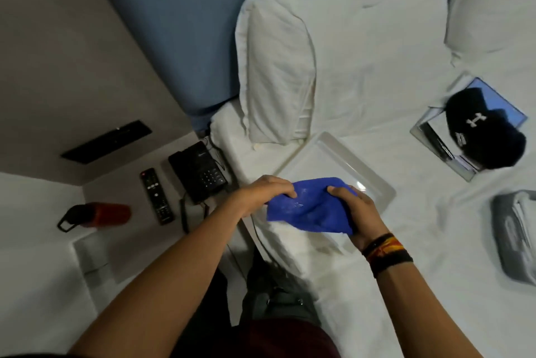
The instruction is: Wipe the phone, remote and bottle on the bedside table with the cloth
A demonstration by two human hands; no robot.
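cloth (310, 206): I'm seeing it bunching between both hands, over the bed edge, overlapping a white tray (374, 175)
left hand (266, 192): pinching the cloth's left end
right hand (356, 212): clutching its right end (wristbands on)
bedside table (121, 183): phone (197, 172), remote (156, 195), bottle (95, 215) lying left, apart from hands

remote (157, 196) beside phone (198, 172) (narrow gap), bottle (98, 215) apart

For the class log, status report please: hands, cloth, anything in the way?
Left hand and right hand both gripping blue cloth over the bed. Phone, remote, bottle untouched. Nothing in the way.
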